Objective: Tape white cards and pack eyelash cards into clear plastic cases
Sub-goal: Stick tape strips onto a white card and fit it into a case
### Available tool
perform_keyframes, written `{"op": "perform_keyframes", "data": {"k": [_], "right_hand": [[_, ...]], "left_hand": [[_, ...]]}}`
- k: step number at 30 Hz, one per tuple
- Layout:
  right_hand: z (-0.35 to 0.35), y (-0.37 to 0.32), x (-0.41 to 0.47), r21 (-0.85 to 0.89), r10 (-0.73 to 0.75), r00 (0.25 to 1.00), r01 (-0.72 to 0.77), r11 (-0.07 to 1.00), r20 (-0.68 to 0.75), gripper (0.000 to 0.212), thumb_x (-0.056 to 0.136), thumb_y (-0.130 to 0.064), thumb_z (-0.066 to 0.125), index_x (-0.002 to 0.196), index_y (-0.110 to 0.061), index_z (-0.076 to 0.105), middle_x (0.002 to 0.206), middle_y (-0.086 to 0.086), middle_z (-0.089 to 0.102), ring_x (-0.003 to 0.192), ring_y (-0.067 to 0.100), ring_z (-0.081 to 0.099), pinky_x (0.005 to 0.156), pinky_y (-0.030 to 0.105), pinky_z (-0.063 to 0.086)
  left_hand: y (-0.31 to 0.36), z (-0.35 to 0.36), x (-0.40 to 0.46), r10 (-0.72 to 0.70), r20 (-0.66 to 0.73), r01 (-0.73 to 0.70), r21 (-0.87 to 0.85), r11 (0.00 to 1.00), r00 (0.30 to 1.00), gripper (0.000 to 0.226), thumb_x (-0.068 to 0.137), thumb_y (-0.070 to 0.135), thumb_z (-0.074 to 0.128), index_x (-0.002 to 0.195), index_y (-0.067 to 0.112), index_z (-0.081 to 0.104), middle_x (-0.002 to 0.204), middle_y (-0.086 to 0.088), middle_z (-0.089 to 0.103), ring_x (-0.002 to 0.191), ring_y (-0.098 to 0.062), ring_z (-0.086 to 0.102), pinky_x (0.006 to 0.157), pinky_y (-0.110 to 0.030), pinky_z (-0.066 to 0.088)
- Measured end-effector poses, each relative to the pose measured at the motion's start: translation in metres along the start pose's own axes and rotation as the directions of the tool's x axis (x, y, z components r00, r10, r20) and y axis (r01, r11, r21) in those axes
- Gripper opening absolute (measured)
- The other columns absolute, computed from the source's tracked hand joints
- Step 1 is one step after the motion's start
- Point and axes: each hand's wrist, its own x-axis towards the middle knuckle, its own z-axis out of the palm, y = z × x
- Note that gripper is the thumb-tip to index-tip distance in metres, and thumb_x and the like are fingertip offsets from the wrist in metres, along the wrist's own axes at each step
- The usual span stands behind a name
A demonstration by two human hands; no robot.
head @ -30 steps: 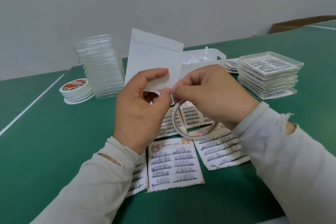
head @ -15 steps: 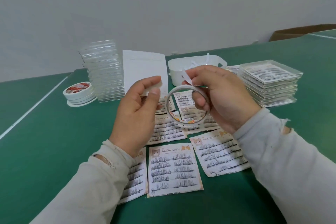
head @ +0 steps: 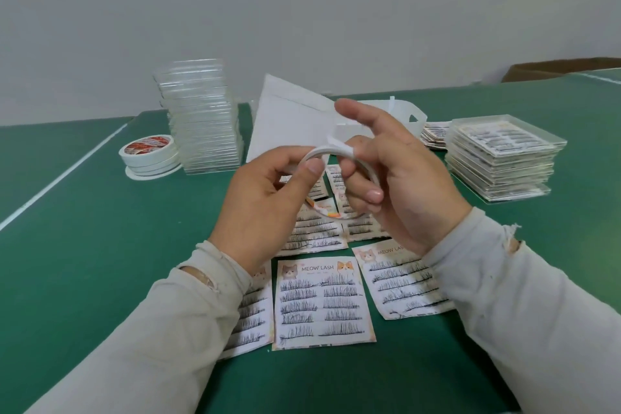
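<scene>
Head view: nearest on the green surface (head: 84,279) lies the lash card (head: 322,302) printed "MEOW LASH", with more lash cards (head: 401,282) just beside it on both sides and beyond it. Above those cards the left hand (head: 265,205) pinches the rim of a thin tape ring (head: 327,152) between thumb and curled fingers. The right hand (head: 400,188) holds the ring's other side, its thumb through the ring and its index finger straight, raised over a loose tape end. Beyond the ring a white card (head: 289,124) is tilted; what holds it I cannot tell. Behind it stands a white bin (head: 415,121). Left of the white card rise a stack of clear cases (head: 201,118) and 1 pile of tape rolls (head: 149,155); right of it sit packed cases (head: 504,155).
</scene>
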Motion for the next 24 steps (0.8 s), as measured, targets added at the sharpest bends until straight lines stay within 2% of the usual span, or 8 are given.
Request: {"op": "perform_keyframes", "data": {"k": [3, 5, 8, 11, 13, 16, 20, 24], "right_hand": [[-0.019, -0.014, 0.002, -0.289, -0.138, 0.986, 0.105, 0.952, -0.098, 0.036, 0.091, -0.006, 0.052, 0.12, -0.025, 0.064, 0.068, 0.001, 0.06, 0.048, 0.013, 0.042, 0.045, 0.024, 0.037], [-0.031, -0.019, 0.001, -0.696, -0.19, 0.98, 0.092, 0.713, -0.065, 0.034, 0.095, -0.008, 0.057, 0.118, -0.032, 0.062, 0.072, -0.005, 0.064, 0.056, 0.011, 0.052, 0.053, 0.021, 0.045], [-0.034, -0.012, -0.001, -0.954, 0.075, 0.997, -0.013, 0.299, 0.01, 0.038, 0.09, -0.017, 0.064, 0.121, -0.038, 0.055, 0.078, -0.009, 0.068, 0.06, -0.003, 0.058, 0.061, 0.013, 0.045], [-0.033, -0.007, -0.002, -0.972, 0.236, 0.972, -0.072, 0.225, -0.018, 0.03, 0.085, -0.025, 0.065, 0.112, -0.038, 0.06, 0.071, -0.013, 0.065, 0.055, -0.004, 0.054, 0.058, 0.015, 0.04], [-0.034, -0.008, -0.002, -0.971, 0.226, 0.973, -0.096, 0.22, -0.045, 0.019, 0.086, -0.033, 0.067, 0.104, -0.037, 0.064, 0.075, -0.012, 0.068, 0.059, -0.002, 0.056, 0.061, 0.018, 0.042], [-0.032, -0.005, 0.002, -0.961, -0.006, 0.997, -0.075, 0.264, -0.079, 0.013, 0.09, -0.039, 0.069, 0.085, -0.028, 0.067, 0.071, -0.013, 0.065, 0.058, 0.0, 0.054, 0.061, 0.022, 0.044], [-0.018, 0.007, 0.005, -0.795, -0.146, 0.953, -0.13, 0.593, -0.265, 0.054, 0.101, -0.044, 0.054, 0.061, -0.008, 0.055, 0.051, -0.004, 0.052, 0.043, 0.007, 0.043, 0.053, 0.026, 0.04], [-0.007, 0.012, 0.005, -0.528, -0.076, 0.944, -0.111, 0.842, -0.321, 0.048, 0.105, -0.043, 0.047, 0.072, -0.011, 0.062, 0.063, 0.002, 0.062, 0.051, 0.011, 0.052, 0.055, 0.031, 0.045]], "left_hand": [[-0.003, -0.004, 0.004, -0.094, -0.106, 0.086, -0.074, 0.994, 0.99, 0.023, 0.099, 0.031, 0.058, 0.117, 0.04, 0.068, 0.118, 0.022, 0.07, 0.089, 0.002, 0.066, 0.085, -0.031, 0.059], [-0.004, -0.007, 0.005, -0.131, -0.178, 0.111, -0.115, 0.987, 0.975, 0.038, 0.104, 0.013, 0.052, 0.116, 0.043, 0.07, 0.121, 0.027, 0.067, 0.079, 0.001, 0.068, 0.083, -0.033, 0.062], [-0.003, -0.005, 0.006, -0.151, -0.191, 0.118, -0.176, 0.977, 0.97, 0.05, 0.102, 0.005, 0.055, 0.117, 0.051, 0.066, 0.128, 0.027, 0.062, 0.077, -0.009, 0.073, 0.075, -0.028, 0.062], [-0.002, -0.002, 0.006, -0.156, -0.175, 0.102, -0.284, 0.953, 0.972, 0.061, 0.098, -0.001, 0.06, 0.127, 0.052, 0.053, 0.126, 0.041, 0.054, 0.082, -0.009, 0.074, 0.072, -0.024, 0.06], [-0.004, -0.001, 0.006, -0.164, -0.172, 0.097, -0.342, 0.935, 0.971, 0.069, 0.094, -0.004, 0.064, 0.136, 0.048, 0.042, 0.136, 0.023, 0.056, 0.093, -0.014, 0.075, 0.075, -0.028, 0.061], [-0.003, 0.0, 0.006, -0.256, -0.143, 0.168, -0.447, 0.879, 0.956, 0.074, 0.091, -0.004, 0.068, 0.145, 0.035, 0.036, 0.13, -0.006, 0.064, 0.089, -0.026, 0.077, 0.075, -0.032, 0.062], [-0.001, 0.006, 0.004, -0.303, -0.076, 0.23, -0.486, 0.843, 0.95, 0.039, 0.098, -0.001, 0.06, 0.126, 0.025, 0.052, 0.108, -0.009, 0.077, 0.087, -0.028, 0.077, 0.072, -0.031, 0.062], [-0.001, 0.008, 0.003, -0.318, -0.026, 0.258, -0.522, 0.813, 0.948, 0.029, 0.104, 0.002, 0.046, 0.128, 0.019, 0.05, 0.106, -0.01, 0.077, 0.09, -0.031, 0.076, 0.073, -0.033, 0.062]]}}
